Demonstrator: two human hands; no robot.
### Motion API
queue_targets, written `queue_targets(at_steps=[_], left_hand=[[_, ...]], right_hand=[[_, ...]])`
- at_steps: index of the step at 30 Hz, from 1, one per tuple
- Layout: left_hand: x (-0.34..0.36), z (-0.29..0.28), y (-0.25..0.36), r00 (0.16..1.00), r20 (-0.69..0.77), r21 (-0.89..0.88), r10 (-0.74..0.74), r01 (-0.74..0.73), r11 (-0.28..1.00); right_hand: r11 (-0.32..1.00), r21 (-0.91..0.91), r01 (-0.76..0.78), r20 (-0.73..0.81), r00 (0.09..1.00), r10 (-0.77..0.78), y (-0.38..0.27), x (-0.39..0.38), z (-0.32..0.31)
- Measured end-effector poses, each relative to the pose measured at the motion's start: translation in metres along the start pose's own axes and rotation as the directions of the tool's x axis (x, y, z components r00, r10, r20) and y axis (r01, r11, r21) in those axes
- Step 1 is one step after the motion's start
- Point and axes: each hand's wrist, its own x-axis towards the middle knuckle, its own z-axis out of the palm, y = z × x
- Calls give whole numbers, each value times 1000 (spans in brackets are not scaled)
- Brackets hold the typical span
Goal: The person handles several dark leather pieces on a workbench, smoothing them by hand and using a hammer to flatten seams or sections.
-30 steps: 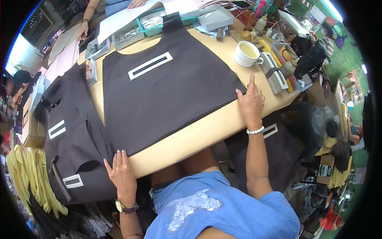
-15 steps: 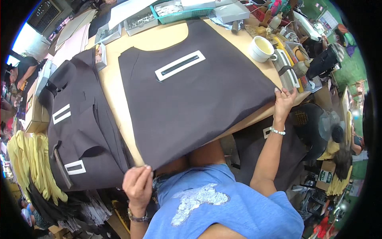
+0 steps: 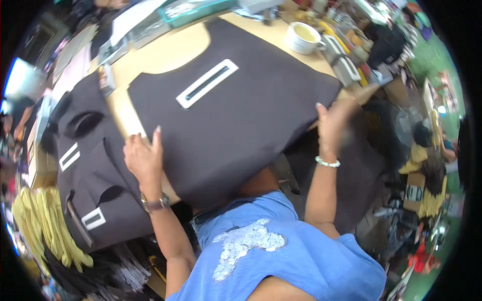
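Observation:
A dark brown cut fabric panel (image 3: pixel 236 120) with a curved neckline lies on the pale wooden table (image 3: pixel 173 49). Across its upper part runs a white rectangular frame (image 3: pixel 183 100) around a dark slit. My left hand (image 3: pixel 143 158) rests at the panel's left edge, fingers apart, thumb against the fabric. At the right edge is my right hand (image 3: pixel 335 125), its thumb by the cloth. Motion smears its other fingers, so its grip cannot be made out. The panel's near edge hangs over the table's front, above my lap.
More dark panels (image 3: pixel 120 170) with white frames are piled at left, a hammer (image 3: pixel 78 220) on them. Yellow cloth strips (image 3: pixel 42 226) hang beside. A white cup (image 3: pixel 303 39) stands at the back right, near tools. A teal basket (image 3: pixel 196 12) sits at the back.
My left hand has left the panel's near left corner and moved up along its left edge, its fingers opening. My right hand has shifted left and slightly down. The view has shifted.

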Motion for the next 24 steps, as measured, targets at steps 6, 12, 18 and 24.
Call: queue_targets(at_steps=[6, 12, 18, 24], left_hand=[[29, 31, -4, 974, 222, -278, -40, 102, 955], [3, 32, 19, 944, 321, -881, 71, 271, 389], [-46, -8, 107, 772, 477, -874, 420, 364, 323], [-109, 17, 174, 479, 373, -928, 794, 210, 309]], right_hand=[[999, 23, -27, 10, 1000, 26, -12, -31, 14], [997, 52, -58, -172, 983, 66, 1, -41, -41], [987, 92, -133, -470, 868, 161, 44, -54, -147], [921, -213, -327, -631, 766, 127, 80, -48, -276]])
